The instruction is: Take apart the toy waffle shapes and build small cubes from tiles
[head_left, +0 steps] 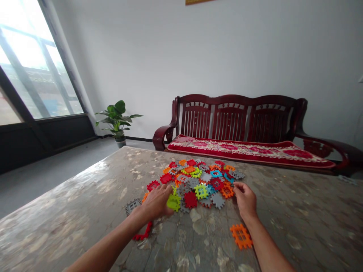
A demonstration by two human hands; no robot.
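A pile of colourful plastic interlocking tiles with toothed edges [190, 199] lies on the table. My left hand [159, 200] is at the pile's near left side, thumb and fingers closed about the edge of a lime-green tile [174, 203]; some fingertips are hidden. At the right edge, my right hand [246, 200] has its thumb and forefinger pinched together beside an orange window tile [227, 190]. Whatever is in that pinch is too small or hidden to make out. A red angular piece [143, 233] lies under my left forearm, and a grey window tile [132, 206] to its left.
Another orange window tile [241, 237] lies apart, beside my right forearm. The table [85, 211] has a patterned cover. Beyond it stand a dark red wooden bench [229, 121] with a floral cushion [255, 151] and a potted plant [117, 121]. Large windows [36, 60] are at left.
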